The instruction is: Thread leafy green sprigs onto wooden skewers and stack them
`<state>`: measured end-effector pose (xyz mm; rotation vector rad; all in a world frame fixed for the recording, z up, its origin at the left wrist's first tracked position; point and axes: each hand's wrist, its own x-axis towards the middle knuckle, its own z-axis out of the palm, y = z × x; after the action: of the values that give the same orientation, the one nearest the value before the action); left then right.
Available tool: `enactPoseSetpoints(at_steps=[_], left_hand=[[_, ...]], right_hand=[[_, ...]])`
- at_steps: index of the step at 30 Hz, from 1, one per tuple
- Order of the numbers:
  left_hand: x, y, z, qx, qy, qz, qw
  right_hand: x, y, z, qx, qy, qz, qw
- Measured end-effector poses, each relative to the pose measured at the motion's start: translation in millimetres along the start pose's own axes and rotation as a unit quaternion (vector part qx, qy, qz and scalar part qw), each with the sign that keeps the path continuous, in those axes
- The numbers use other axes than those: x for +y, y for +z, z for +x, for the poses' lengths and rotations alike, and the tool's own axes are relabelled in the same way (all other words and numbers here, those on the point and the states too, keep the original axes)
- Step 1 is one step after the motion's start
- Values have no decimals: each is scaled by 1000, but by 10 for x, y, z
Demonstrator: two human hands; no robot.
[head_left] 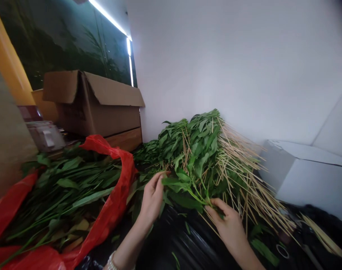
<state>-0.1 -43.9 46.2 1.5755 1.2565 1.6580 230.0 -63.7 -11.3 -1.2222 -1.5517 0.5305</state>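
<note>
My right hand [227, 219] pinches the stem ends of a small sprig of green leaves [195, 189], with a thin wooden stick [213, 224] running down beside the fingers. At the sprig's other side, my left hand [153, 197] has its thumb and fingers closed at the edge of a leaf [172, 182]. Beyond both hands rises a heap of leafy bunches [203, 138] on sticks. Many pale thin sticks [244, 165] fan out from it to the right. Where the sprig and the stick meet is partly covered by my right fingers.
An open red plastic bag [122, 183] full of long green leaves [75, 187] lies at the left. Behind it stands a cardboard box [111, 116]. A white box [314, 176] sits at the right by the wall. Black plastic sheeting [176, 240] with leaf scraps covers the surface below my hands.
</note>
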Motion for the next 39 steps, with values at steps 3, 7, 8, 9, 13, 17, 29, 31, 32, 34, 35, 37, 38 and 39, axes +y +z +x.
enactPoseSetpoints(at_steps=[3, 7, 8, 9, 13, 17, 29, 31, 32, 34, 35, 37, 38, 39], left_hand=[[48, -40, -58, 94, 11, -29, 995], [208, -60, -143, 126, 157, 84, 976], [231, -40, -163, 83, 198, 129, 968], [241, -8, -179, 28, 231, 170, 958], [167, 169, -198, -132, 259, 277, 916], [78, 269, -164, -194, 244, 332, 890], [94, 193, -98, -335, 259, 370, 827], [90, 192, -112, -340, 259, 371, 825], [85, 192, -116, -344, 258, 368, 825], [74, 191, -118, -353, 253, 359, 826], [70, 191, -116, -358, 247, 354, 828], [69, 193, -110, -367, 237, 346, 830], [72, 196, -108, -372, 234, 343, 830], [76, 200, -106, -377, 234, 340, 829]], right_hand=[[46, -2, -2, 31, -23, -38, 999], [55, 6, -23, 46, -56, -69, 995], [55, 10, -29, 51, -68, -79, 993], [56, 15, -36, 55, -82, -88, 991], [49, 24, -50, 58, -148, -117, 980], [6, 17, -58, 57, -211, -148, 964], [-15, 7, -54, 14, -296, -201, 934], [-19, 7, -59, 7, -298, -204, 932], [-22, 9, -62, 2, -299, -204, 932], [-25, 15, -67, -5, -299, -203, 932], [-24, 21, -70, -8, -298, -202, 933], [-16, 34, -74, -10, -290, -196, 937], [-10, 42, -75, -13, -285, -193, 939], [-4, 50, -76, -16, -280, -188, 941]])
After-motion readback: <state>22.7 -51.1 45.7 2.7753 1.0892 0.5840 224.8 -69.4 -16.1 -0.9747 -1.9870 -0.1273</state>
